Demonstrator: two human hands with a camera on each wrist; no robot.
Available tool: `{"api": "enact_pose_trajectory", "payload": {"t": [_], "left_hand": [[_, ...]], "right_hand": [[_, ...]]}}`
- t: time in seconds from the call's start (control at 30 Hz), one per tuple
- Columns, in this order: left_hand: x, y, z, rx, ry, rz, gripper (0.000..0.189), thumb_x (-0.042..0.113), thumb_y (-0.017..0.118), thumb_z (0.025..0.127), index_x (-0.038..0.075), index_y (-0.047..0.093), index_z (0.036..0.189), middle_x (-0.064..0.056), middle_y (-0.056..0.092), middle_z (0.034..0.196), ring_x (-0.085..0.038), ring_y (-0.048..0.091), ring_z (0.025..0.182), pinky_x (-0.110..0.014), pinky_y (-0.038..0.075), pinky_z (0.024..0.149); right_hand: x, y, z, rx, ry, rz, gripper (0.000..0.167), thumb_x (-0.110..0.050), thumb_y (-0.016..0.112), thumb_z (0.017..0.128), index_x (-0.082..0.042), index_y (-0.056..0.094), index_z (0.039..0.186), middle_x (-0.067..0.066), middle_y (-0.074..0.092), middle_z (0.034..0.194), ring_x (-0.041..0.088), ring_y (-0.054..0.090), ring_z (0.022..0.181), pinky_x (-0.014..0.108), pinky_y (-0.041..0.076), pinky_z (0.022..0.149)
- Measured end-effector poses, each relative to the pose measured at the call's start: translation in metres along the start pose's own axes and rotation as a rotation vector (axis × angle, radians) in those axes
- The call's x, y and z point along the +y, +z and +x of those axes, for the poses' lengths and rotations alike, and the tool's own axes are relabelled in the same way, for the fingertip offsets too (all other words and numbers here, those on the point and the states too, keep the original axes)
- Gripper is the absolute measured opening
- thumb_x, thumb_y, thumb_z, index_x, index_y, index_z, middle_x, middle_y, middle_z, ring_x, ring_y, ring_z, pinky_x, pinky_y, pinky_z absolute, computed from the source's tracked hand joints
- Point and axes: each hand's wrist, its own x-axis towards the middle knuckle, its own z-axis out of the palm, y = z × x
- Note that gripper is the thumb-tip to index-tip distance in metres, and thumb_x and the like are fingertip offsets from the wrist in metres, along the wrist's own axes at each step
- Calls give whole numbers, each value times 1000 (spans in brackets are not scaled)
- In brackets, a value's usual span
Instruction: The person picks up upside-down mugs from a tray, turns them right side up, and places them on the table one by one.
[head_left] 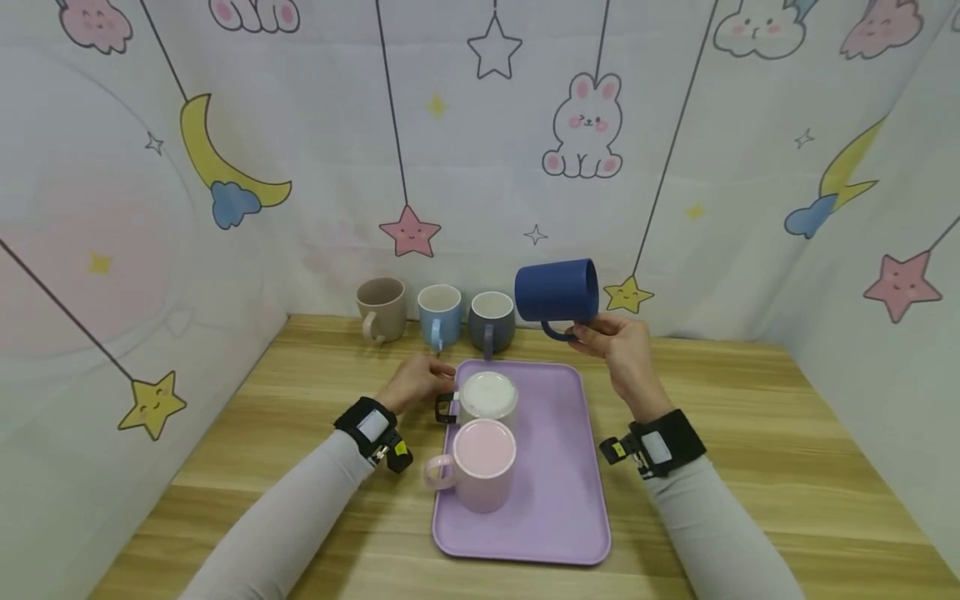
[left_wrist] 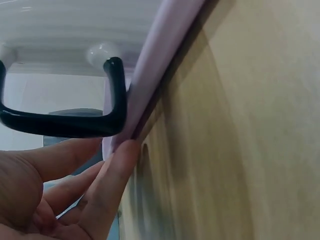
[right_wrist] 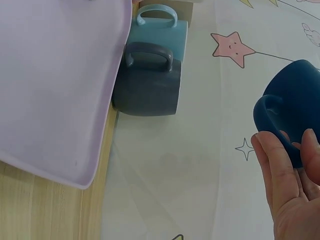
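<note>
My right hand (head_left: 624, 350) grips the handle of a dark blue mug (head_left: 555, 291), raised above the tray's far right corner. The mug lies sideways in the air, mouth to the right and handle down. At the far left edge of a lilac tray (head_left: 555, 467), my left hand (head_left: 420, 380) pinches the rim between thumb and finger (left_wrist: 117, 167). Beside that hand, a white mug (head_left: 489, 395) with a black handle (left_wrist: 60, 125) stands upside down on the tray. In front of it a pink mug (head_left: 483, 462) is also upside down, handle to the left.
Behind the tray, along the back wall, a beige mug (head_left: 382, 310), a light blue mug (head_left: 441, 317) and a dark grey mug (head_left: 492, 323) stand upright in a row. A patterned cloth (head_left: 480, 150) hangs behind and beside the wooden table (head_left: 720, 417).
</note>
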Motion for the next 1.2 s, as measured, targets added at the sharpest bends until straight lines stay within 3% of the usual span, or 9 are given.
{"api": "enact_pose_trajectory", "payload": {"t": [0.17, 0.33, 0.63, 0.87, 1.07, 1.2], "left_hand": [[-4, 5, 3, 16, 1, 21, 32, 6, 78, 91, -6, 73, 121, -16, 77, 101, -22, 71, 91, -26, 56, 78], [-7, 7, 2, 20, -17, -24, 32, 5, 76, 92, -5, 73, 122, -16, 77, 102, -23, 72, 94, -30, 57, 84], [-8, 9, 1, 23, -78, -115, 33, 3, 74, 94, -5, 71, 126, -17, 77, 106, -21, 71, 94, -21, 56, 73], [-8, 12, 1, 33, -96, -120, 34, 3, 74, 93, -5, 71, 126, -18, 77, 107, -20, 69, 94, -17, 52, 68], [-8, 14, 0, 15, -108, -231, 34, -2, 70, 95, -9, 68, 127, -22, 75, 109, -12, 68, 78, -17, 56, 61], [-7, 19, 0, 17, -129, -287, 34, -6, 68, 95, -11, 66, 128, -23, 75, 107, -9, 66, 68, -18, 56, 57]], "right_hand": [[1, -1, 1, 11, 12, -19, 35, 7, 67, 97, 21, 60, 129, 5, 77, 92, 14, 77, 85, 32, 64, 81], [1, -3, 2, 31, 28, -16, 35, 9, 66, 97, 21, 59, 129, 0, 76, 88, 13, 77, 85, 32, 64, 81], [3, -7, 9, 93, 55, 19, 32, 9, 68, 96, 23, 60, 124, 0, 74, 85, 13, 76, 81, 31, 64, 79], [11, -12, 17, 136, 84, -51, 29, 9, 70, 94, 23, 61, 119, 3, 73, 84, 12, 74, 77, 28, 64, 77], [20, -11, 25, 168, 95, -142, 27, 13, 71, 91, 24, 62, 114, 7, 71, 84, 11, 72, 73, 29, 65, 74], [26, -10, 28, 171, 121, -216, 26, 11, 74, 90, 23, 65, 110, 9, 72, 82, 17, 75, 71, 27, 65, 69]]}}
